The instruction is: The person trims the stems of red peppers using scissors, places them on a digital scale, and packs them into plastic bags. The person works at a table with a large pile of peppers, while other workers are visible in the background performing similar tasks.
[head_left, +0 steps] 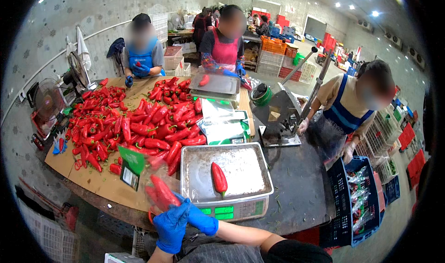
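Note:
Both my hands wear blue gloves and meet in front of the scale, at the near table edge. My left hand (169,229) is closed at the near end of a clear plastic bag with a green printed panel (132,160). Red peppers (163,190) lie in or against the bag, blurred. My right hand (203,220) reaches in from the right, its fingers closed at the peppers' near end and partly hidden behind the left. One red pepper (219,178) rests on the steel pan (245,163) of the scale, whose green display (224,213) is lit.
A large heap of red peppers (153,119) covers the cardboard to the left. Beyond the pan lie flat plastic bags (222,128) and a second scale (215,84). A lever machine (280,119) stands right of them. Three co-workers stand around the table; a blue crate (340,212) holds bagged peppers.

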`<control>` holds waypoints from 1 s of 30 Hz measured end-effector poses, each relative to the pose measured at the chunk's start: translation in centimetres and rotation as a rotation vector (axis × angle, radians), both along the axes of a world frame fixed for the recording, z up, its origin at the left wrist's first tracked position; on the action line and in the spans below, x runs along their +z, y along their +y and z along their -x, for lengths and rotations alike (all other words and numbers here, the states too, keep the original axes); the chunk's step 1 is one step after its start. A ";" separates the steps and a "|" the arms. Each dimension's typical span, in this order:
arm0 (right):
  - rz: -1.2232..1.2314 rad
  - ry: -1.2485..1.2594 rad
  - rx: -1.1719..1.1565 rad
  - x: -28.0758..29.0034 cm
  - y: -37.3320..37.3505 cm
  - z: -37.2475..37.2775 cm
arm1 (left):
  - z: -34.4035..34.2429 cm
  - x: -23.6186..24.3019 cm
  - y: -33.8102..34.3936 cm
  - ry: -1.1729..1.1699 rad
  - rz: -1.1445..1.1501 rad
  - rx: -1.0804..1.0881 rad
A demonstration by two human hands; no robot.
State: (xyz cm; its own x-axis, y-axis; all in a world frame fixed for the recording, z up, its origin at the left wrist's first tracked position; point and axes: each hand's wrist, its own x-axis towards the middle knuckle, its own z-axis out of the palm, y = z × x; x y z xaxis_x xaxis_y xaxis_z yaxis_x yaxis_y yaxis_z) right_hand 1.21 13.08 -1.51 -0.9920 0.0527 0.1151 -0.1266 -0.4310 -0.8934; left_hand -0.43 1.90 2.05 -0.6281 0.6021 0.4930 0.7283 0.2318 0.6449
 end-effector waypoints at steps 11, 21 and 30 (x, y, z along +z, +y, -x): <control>0.742 -0.367 0.438 3.4 -2.0 1.7 | -0.3 4.0 -2.3 -0.798 -0.165 0.021; -0.144 -0.316 0.278 -5.6 -8.9 7.6 | -2.9 2.4 -1.5 -0.550 0.119 -0.512; 0.439 -0.210 0.560 -5.2 -10.3 7.0 | 1.5 -0.3 -9.0 -0.761 -0.355 0.239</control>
